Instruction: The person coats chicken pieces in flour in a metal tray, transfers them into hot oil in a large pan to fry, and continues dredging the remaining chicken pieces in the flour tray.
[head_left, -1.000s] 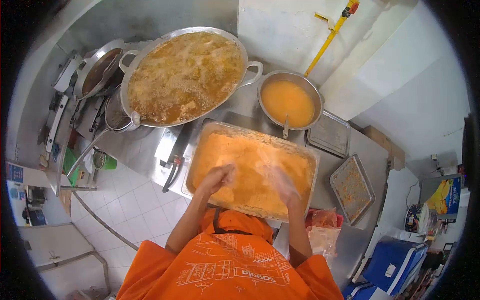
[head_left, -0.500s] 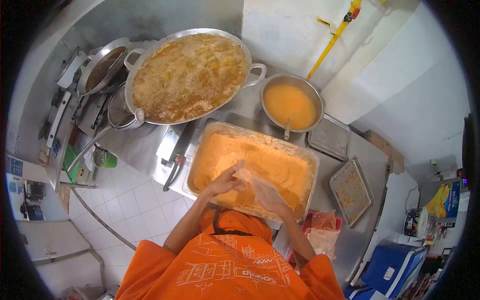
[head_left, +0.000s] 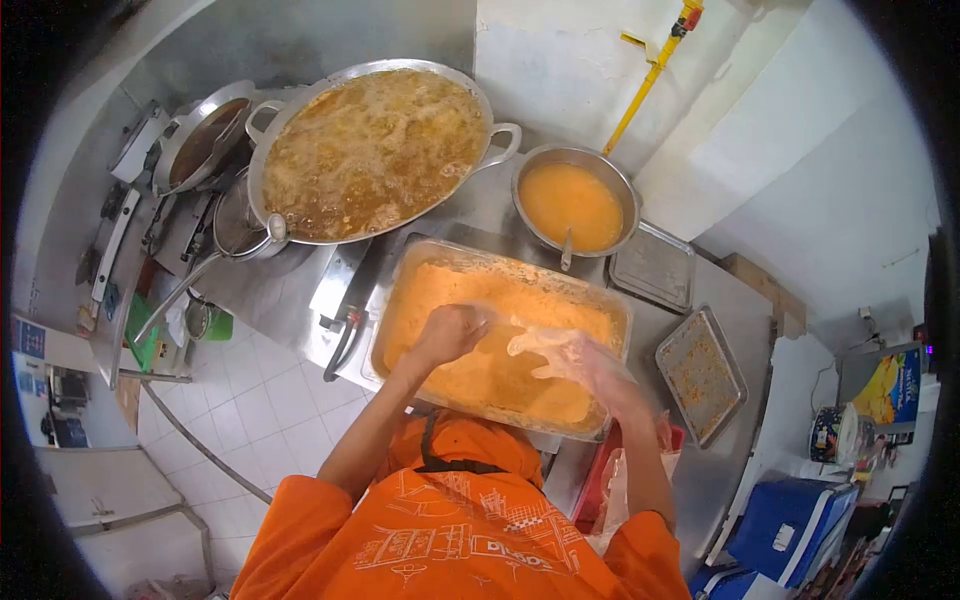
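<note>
My left hand is bare and held over the left middle of a metal tray of orange breading powder. Its fingers are curled closed, with a hazy, see-through bit at the fingertips too faint to name. To its right, my right hand wears a clear plastic glove dusted with pale orange powder. The gloved fingers are spread and point left above the powder, holding nothing. A gap separates the two hands.
Behind the tray, a large two-handled pan of bubbling oil stands beside a bowl of orange liquid with a spoon. At right lie a flat metal tray and a crumb-strewn tray. A red bin with plastic is below. A strainer sits left.
My hands were close together at the right glove; now they are apart. My right hand has moved right and up with fingers spread, and my left has moved up slightly and closed.
</note>
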